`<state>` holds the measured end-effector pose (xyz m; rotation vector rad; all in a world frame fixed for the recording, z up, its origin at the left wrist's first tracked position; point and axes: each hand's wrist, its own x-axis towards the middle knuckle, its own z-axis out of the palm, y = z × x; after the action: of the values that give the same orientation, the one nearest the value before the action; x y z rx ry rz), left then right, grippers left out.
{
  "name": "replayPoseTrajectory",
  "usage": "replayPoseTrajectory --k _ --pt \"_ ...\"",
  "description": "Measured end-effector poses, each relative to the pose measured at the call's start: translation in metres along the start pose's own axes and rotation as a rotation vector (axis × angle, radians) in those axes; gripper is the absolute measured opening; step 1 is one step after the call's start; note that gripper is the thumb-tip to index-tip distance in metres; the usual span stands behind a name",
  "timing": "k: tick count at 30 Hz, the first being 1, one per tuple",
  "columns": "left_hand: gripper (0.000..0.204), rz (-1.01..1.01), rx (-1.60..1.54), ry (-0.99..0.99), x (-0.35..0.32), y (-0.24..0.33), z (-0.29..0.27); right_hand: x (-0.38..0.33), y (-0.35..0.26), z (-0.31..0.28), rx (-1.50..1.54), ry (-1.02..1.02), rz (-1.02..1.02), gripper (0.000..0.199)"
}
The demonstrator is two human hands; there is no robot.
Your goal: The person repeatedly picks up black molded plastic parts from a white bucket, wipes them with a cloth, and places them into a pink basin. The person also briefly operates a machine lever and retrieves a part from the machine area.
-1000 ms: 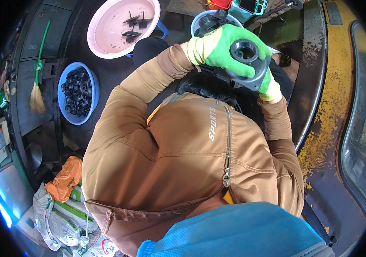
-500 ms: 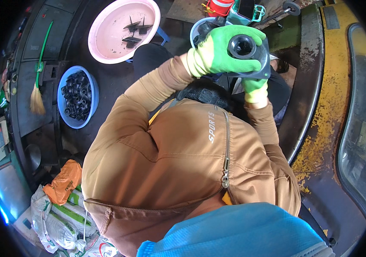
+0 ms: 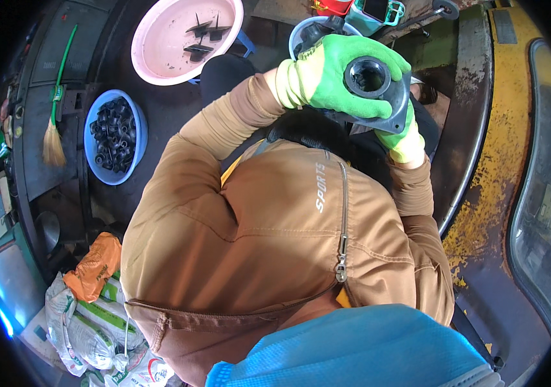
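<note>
I hold the grey flanged housing (image 3: 378, 90) bore-up for viewing: left hand (image 3: 327, 74) clenched around its collar, right hand (image 3: 401, 138) gripping beneath.

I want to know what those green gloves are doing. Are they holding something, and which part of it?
Yes. Both hands hold a grey flanged part with a round hole. The left hand wraps its near edge, and the right hand grips it from underneath.

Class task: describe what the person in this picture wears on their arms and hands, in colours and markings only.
Both arms wear long tan-brown sleeves of a zip-front jacket with white lettering on the chest. The left hand wears a bright green knitted glove with a paler yellow-green cuff; the right hand wears a matching one. No cables, no bare fingers showing.
</note>
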<state>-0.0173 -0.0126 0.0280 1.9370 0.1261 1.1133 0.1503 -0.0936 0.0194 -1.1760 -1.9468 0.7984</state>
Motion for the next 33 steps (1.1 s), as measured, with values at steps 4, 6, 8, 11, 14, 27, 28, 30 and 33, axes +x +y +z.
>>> replayPoseTrajectory --k 4,6,8,11,14,27,28,30,33 --pt "0.044 -0.049 -0.181 -0.222 0.000 0.005 -0.008 -0.016 0.010 0.001 0.754 -0.062 0.290 0.073" --pt "0.047 -0.078 -0.273 -0.356 -0.003 0.003 -0.008 -0.025 0.020 0.003 0.851 -0.132 0.328 0.069" --pt "0.047 -0.131 -0.372 -0.473 -0.003 -0.004 -0.008 -0.029 0.030 0.007 0.577 -0.235 0.242 0.066" --pt "0.049 -0.152 -0.551 -0.668 0.001 -0.017 -0.009 -0.026 0.041 0.020 0.528 -0.197 0.197 0.061" --pt "0.060 -0.066 -0.415 -0.597 0.009 -0.022 -0.023 -0.012 0.043 0.026 0.689 -0.018 0.164 0.056" --pt "0.055 -0.022 0.182 0.256 -0.011 -0.024 0.014 0.017 0.031 0.044 0.163 0.461 0.005 0.038" --pt "0.054 -0.022 0.218 0.251 -0.010 -0.022 0.012 0.019 0.028 0.043 0.067 0.479 -0.023 0.033" --pt "0.051 -0.012 0.266 0.214 -0.009 -0.016 0.010 0.024 0.021 0.038 -0.036 0.493 -0.075 0.024" --pt "0.051 -0.074 0.150 0.161 -0.008 -0.009 0.003 0.026 0.011 0.021 -0.323 0.289 -0.177 0.047"
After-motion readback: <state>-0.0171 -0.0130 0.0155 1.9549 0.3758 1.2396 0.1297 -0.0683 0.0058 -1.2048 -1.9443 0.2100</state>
